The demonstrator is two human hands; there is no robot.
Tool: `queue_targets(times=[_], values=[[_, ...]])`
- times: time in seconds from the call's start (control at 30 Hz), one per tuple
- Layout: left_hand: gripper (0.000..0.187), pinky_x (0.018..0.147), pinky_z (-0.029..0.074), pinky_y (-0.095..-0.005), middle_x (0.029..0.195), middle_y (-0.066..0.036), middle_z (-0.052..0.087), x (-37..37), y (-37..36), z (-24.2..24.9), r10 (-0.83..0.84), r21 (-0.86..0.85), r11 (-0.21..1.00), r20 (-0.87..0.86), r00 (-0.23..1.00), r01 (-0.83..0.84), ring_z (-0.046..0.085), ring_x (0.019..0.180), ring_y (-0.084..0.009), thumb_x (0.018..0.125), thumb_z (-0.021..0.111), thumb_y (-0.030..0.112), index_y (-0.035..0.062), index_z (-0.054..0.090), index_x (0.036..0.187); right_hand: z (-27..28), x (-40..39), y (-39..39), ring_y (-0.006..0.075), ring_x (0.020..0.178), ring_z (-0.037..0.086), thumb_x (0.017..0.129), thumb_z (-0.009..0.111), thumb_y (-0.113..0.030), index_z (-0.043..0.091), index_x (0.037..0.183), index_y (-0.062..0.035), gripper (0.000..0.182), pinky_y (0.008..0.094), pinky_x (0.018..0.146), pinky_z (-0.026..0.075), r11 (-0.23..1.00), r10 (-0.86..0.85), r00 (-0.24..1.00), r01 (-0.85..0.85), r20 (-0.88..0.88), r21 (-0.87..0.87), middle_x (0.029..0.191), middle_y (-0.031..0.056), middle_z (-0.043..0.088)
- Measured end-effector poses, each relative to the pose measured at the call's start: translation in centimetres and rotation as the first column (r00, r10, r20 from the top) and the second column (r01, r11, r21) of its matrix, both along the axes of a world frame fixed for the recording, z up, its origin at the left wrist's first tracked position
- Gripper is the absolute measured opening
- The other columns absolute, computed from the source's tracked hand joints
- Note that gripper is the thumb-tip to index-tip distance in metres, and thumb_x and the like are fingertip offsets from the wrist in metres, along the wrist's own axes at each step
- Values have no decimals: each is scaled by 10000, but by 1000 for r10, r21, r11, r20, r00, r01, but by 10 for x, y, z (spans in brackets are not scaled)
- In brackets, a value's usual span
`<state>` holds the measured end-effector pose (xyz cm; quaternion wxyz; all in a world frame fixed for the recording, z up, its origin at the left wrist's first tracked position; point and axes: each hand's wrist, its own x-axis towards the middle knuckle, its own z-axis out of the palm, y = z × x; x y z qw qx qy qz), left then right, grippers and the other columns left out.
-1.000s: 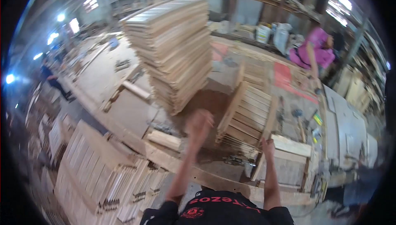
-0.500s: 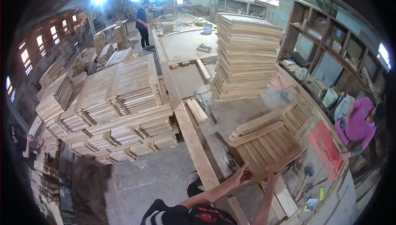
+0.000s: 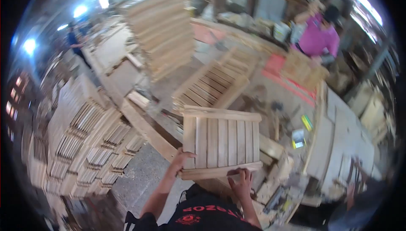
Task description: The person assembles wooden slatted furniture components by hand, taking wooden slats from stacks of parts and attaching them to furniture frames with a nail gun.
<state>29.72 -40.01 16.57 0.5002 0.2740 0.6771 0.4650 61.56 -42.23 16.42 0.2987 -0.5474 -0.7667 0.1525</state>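
Note:
A slatted wooden panel (image 3: 223, 142), with several upright slats between two rails, is held just in front of my body. My left hand (image 3: 181, 162) grips its left edge near the lower corner, fingers over the outermost slat. My right hand (image 3: 241, 184) holds the lower rail towards its right end, with the fingertips against the wood. Beyond this panel, other slatted panels (image 3: 208, 88) lie on the workbench, partly covered by the held one.
A tall panel stack (image 3: 160, 32) stands at the back; piled slatted pieces (image 3: 91, 142) fill the left. A co-worker in pink (image 3: 317, 38) is by another panel (image 3: 302, 71) on a red sheet. A yellow box (image 3: 307, 122) lies right. Another person (image 3: 359, 201) is at lower right.
The panel in my hands has been lifted off the others and drawn towards me. My view has swung right. A panel now lies before the co-worker in pink.

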Motion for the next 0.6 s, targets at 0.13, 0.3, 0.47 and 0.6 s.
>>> queue_targets(times=[0.13, 0.3, 0.47, 0.6], values=[[620, 877, 464, -345, 1066, -159, 603, 27, 37, 5, -314, -114, 938, 107, 943, 326, 589, 999, -256, 659, 755, 220, -44, 509, 1163, -17, 27, -18, 366, 1078, 498, 755, 731, -357, 548, 1128, -66, 507, 473, 909, 412, 993, -71, 997, 72, 17, -92, 1137, 150, 539], [492, 864, 469, -375, 1001, -125, 643, 33, 92, -138, -614, -238, 731, 177, 769, 639, 599, 975, -213, 704, 731, 260, -22, 605, 1087, -95, 39, -42, 355, 987, 527, 796, 674, -446, 590, 1018, -62, 451, 468, 864, 422, 951, -127, 989, 99, -78, -292, 1000, 141, 556], [513, 784, 526, -408, 1009, -178, 688, 60, 114, -67, -914, -634, 388, -172, 368, 669, 655, 951, -303, 802, 648, 465, -3, 686, 1011, -115, 29, -30, 340, 939, 534, 806, 661, -440, 608, 896, -70, 385, 471, 793, 416, 928, -221, 973, 232, 70, -293, 907, 127, 568], [432, 789, 519, -453, 974, -178, 679, 52, 79, -103, -804, -659, 566, -573, 156, 495, 640, 968, -360, 816, 630, 454, 51, 653, 971, -140, 17, -27, 325, 981, 517, 805, 652, -402, 607, 919, -87, 337, 488, 847, 383, 909, -262, 952, 298, 156, -291, 950, 112, 561]])
